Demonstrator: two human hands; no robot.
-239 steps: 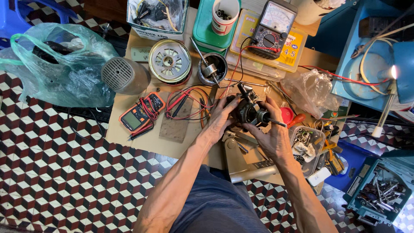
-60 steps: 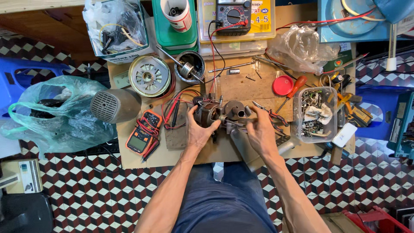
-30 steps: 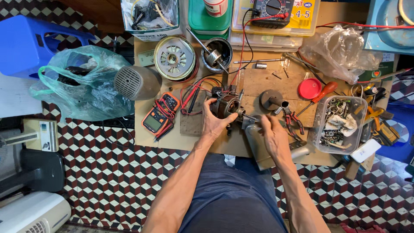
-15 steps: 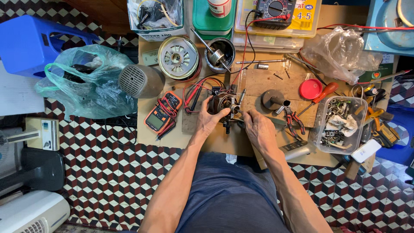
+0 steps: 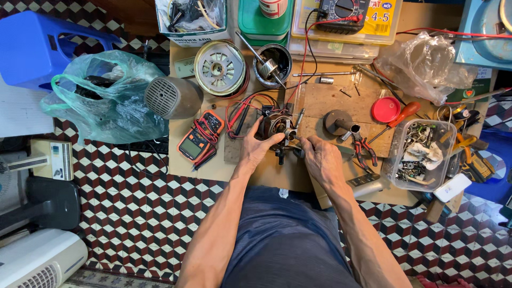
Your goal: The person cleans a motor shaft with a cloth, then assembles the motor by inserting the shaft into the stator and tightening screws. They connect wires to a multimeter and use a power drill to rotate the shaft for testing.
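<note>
A small dark electric motor [image 5: 277, 128] with visible windings sits on the wooden bench [image 5: 213, 170] just in front of me. My left hand [image 5: 258, 146] grips its left side. My right hand [image 5: 320, 157] is closed on a thin tool or shaft [image 5: 293, 141] at the motor's right side; what exactly it holds is hard to tell. A round grey motor end cap [image 5: 337, 122] lies on a wooden board just right of the motor.
An orange multimeter [image 5: 200, 137] with red leads lies left of the motor. A silver finned cover [image 5: 220, 68], a rotor in a cup [image 5: 272, 65], a red lid [image 5: 385, 109], pliers [image 5: 362, 146] and a clear parts tub [image 5: 421, 154] surround it. A green plastic bag [image 5: 101, 101] hangs at left.
The end cap has come off the motor and now lies on the board to the right. My right hand has moved back to the motor's right side.
</note>
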